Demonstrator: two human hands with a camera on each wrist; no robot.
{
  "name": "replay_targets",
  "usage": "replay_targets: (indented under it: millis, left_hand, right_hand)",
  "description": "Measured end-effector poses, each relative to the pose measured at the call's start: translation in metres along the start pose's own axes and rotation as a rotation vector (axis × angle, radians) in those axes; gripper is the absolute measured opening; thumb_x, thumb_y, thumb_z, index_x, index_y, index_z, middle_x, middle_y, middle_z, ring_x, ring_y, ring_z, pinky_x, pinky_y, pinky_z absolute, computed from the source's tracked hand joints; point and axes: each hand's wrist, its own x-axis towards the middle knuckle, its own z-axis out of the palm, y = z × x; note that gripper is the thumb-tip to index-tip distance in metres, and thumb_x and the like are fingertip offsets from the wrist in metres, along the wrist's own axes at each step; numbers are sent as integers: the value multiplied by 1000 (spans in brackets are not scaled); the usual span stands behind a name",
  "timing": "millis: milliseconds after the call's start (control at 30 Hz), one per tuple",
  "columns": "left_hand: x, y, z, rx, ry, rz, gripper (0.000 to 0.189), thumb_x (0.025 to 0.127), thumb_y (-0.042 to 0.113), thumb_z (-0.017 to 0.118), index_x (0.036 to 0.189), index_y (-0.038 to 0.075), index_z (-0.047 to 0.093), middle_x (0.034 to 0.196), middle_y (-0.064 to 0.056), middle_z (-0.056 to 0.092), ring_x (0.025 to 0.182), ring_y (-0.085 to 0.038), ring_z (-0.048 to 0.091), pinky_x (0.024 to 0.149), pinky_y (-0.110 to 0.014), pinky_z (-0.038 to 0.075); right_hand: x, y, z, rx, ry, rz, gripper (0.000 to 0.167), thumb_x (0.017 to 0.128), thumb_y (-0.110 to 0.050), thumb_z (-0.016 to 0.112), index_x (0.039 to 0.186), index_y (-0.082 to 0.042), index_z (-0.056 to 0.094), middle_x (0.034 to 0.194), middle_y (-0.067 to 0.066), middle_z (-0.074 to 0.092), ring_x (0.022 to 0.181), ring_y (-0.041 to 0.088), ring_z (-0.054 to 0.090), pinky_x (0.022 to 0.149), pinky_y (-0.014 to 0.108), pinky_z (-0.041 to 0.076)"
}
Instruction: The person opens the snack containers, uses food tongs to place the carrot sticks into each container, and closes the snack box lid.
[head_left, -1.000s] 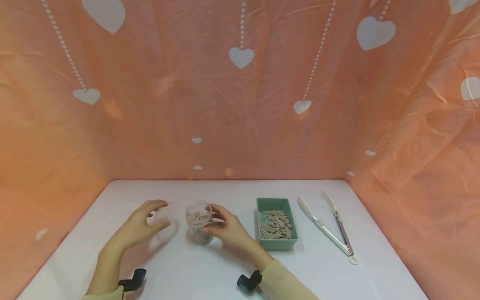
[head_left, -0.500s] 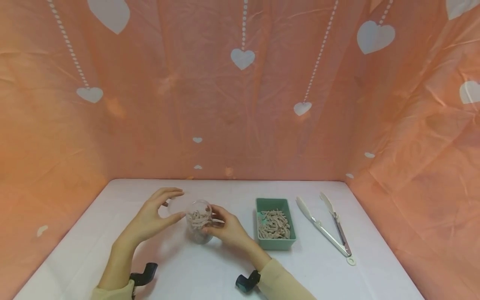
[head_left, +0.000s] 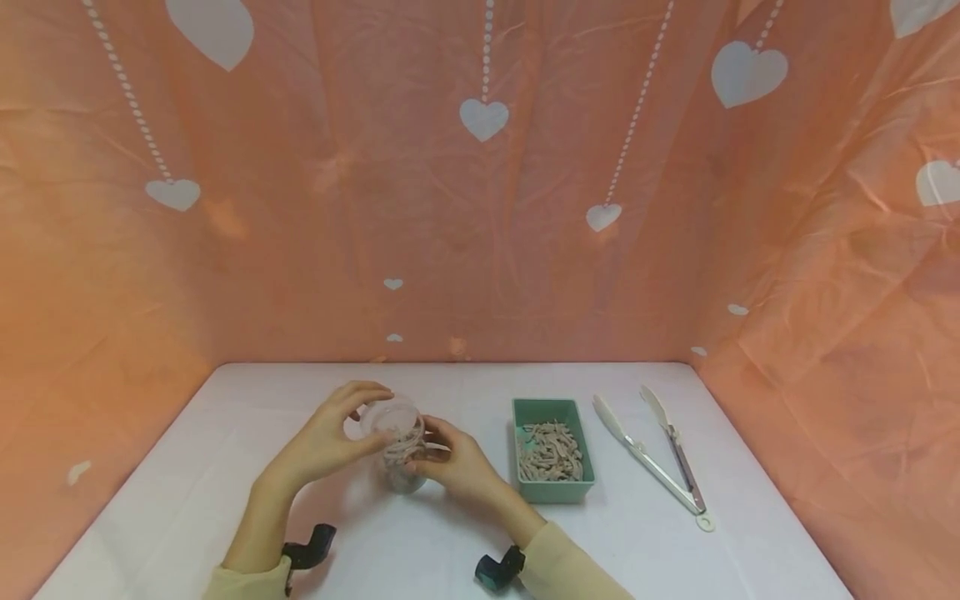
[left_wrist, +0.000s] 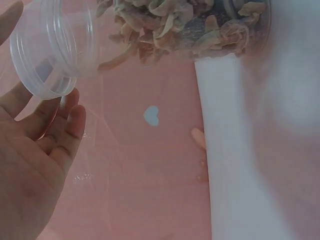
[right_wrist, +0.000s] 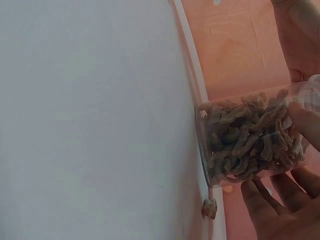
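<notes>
A clear plastic jar (head_left: pixel 405 477) stands upright on the white table, filled with pale brown dried strips (right_wrist: pixel 245 140). My right hand (head_left: pixel 461 460) grips the jar's side between thumb and fingers. Held by its edge in my left hand (head_left: pixel 326 437), a clear round lid (left_wrist: pixel 25 62) is at the jar's mouth, slightly tilted in the head view. In the left wrist view the lid overlaps the threaded neck, with the left fingers curved under its rim and the thumb on the opposite side.
To the right of the jar, a green rectangular tray (head_left: pixel 555 492) contains more dried strips. Spread tongs (head_left: pixel 663 479) with pale tips lie farther right. One small brown piece (right_wrist: pixel 210 209) shows near the jar's base in the right wrist view. Orange cloth (head_left: pixel 450 250) surrounds the table.
My left hand has moved right with the lid, from well beside the jar to its mouth. My right hand has stayed on the jar.
</notes>
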Motion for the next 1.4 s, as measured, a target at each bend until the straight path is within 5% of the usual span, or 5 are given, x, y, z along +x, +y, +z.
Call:
replay_targets:
  millis: [900,1400]
  left_hand:
    - [-1,-1,13,6,-27,8,52,86,24,87,133,10,67,140,-4,59,128,-29,53,92,-39,53]
    - [-5,0,6,-90,-125,39,60,92,15,79,147,12,56,156,-6,51,143,-34,46,113,-62,41]
  right_hand:
    - [0,0,-2,5,-18,4,68,92,-7,78,153,-3,47,146,22,56,131,36,60,107,33,53]
    - [0,1,-1,-22,-18,2,67,92,-10,79,152,-3,49,144,22,58,131,35,60,107,34,52]
